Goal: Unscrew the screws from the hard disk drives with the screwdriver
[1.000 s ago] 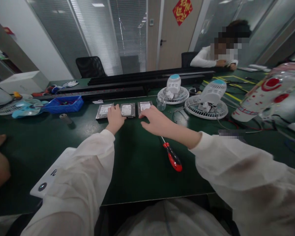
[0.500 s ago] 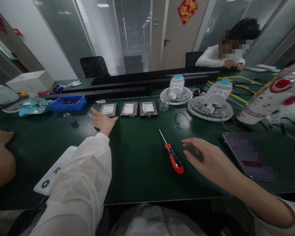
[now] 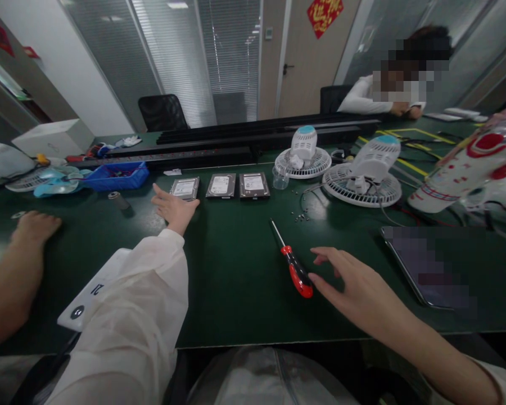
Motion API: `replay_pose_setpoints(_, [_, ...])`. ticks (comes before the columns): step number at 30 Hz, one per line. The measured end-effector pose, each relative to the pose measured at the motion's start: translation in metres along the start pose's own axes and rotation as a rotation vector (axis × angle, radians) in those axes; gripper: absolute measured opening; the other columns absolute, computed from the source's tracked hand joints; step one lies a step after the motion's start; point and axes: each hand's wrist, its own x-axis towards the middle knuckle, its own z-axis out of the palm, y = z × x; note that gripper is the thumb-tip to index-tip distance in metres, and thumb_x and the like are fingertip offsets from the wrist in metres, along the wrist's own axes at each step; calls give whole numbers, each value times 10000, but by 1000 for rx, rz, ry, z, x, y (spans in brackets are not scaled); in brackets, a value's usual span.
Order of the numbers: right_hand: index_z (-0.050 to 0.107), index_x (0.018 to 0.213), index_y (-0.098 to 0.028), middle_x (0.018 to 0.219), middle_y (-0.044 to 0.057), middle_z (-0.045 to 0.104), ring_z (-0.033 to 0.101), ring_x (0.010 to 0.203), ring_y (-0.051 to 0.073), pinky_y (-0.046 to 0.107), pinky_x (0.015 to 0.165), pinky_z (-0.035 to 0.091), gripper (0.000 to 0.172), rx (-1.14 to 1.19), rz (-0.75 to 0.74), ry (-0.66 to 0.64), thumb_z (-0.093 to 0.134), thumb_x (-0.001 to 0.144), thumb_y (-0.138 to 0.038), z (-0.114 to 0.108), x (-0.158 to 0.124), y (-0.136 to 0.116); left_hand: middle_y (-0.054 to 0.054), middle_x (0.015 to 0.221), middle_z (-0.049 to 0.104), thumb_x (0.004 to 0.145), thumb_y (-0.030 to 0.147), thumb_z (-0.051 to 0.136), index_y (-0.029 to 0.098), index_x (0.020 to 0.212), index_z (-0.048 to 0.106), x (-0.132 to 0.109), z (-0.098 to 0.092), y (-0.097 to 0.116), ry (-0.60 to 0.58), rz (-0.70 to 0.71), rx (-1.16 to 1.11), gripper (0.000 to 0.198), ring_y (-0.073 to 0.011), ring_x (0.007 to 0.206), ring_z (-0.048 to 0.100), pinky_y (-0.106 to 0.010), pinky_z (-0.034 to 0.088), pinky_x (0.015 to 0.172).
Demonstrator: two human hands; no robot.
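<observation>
My left hand (image 3: 175,209) reaches forward with its fingers apart, at the near edge of the leftmost hard drive (image 3: 185,188); whether it touches the drive I cannot tell. Two more hard drives, a middle one (image 3: 221,185) and a right one (image 3: 253,185), lie in a row beside it. A red and black screwdriver (image 3: 296,272) rests on the green table with its tip pointing away from me. Right of its handle is my right hand (image 3: 341,275), fingers parted and nothing held, the thumb close to the handle. Several small screws (image 3: 301,215) lie loose beyond the screwdriver.
A clear cup (image 3: 280,178) stands by two white fans (image 3: 302,163). At right are a phone (image 3: 421,270) and a patterned bottle (image 3: 451,169). A blue bin (image 3: 120,176), a small cylinder (image 3: 118,199), a white device (image 3: 88,292) and another person's hand (image 3: 36,228) are left.
My right hand has shifted slightly left, closer to the screwdriver handle. My left hand's fingers have drawn a little closer together by the left drive. The other person's hand moved further in.
</observation>
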Motion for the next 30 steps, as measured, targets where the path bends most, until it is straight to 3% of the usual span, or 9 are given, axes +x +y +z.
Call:
replay_pose_setpoints(4, [641,1387,-150,1265,172,779,805,1065,321,463,850,675,484,-130,-33,-71,647,1011,-455,13,1,-11,-376,1621,325,833,397,946,-6,1666,37,-14,-22,-13,-54,80,-21,1298,-511,1571,414,-638,367,1273])
replay_pose_setpoints(7, [624,1415,-111,1379,217,740,788,1176,369,496,882,690,554,-193,-18,-157,717,992,-457,20,5,-21,-357,1632,348,757,368,1000,16,1668,61,-30,-37,-27,-53,107,7,1355,-525,1554,397,-665,377,1264])
replay_pose_setpoints(12, [575,1496,-81,1266,204,777,794,1151,384,503,899,682,645,-241,31,-297,729,1003,-468,24,9,-34,-361,1585,397,727,400,1014,18,1687,65,-65,-60,-57,-67,171,79,1403,-541,1536,405,-687,442,1207])
replay_pose_setpoints(15, [558,1510,-90,1171,184,793,809,1075,372,470,849,671,605,-263,40,-329,680,1036,-445,23,11,-35,-339,1589,395,710,426,1015,72,1696,64,-90,-73,-71,-77,223,72,1415,-523,1521,438,-681,466,1183])
replay_pose_setpoints(22, [600,1415,-142,1049,147,810,814,908,332,392,740,608,461,-264,18,-249,623,1024,-384,21,8,-23,-253,1519,485,707,406,985,160,1707,45,-156,-95,-74,-72,316,72,1394,-472,1444,517,-707,460,1157])
replay_pose_setpoints(26, [615,1344,-174,1034,141,814,818,910,345,388,715,574,409,-215,57,-195,548,1014,-406,19,5,-11,-210,1464,527,665,368,998,205,1722,39,-195,-96,-68,-47,382,37,1437,-446,1377,567,-692,484,1129])
replay_pose_setpoints(30, [618,1291,-196,987,119,813,812,856,335,385,686,536,422,-84,135,-106,470,990,-452,15,0,3,-228,1450,542,616,363,1013,207,1734,41,-229,-90,-60,-28,484,5,1489,-478,1376,564,-698,506,1090])
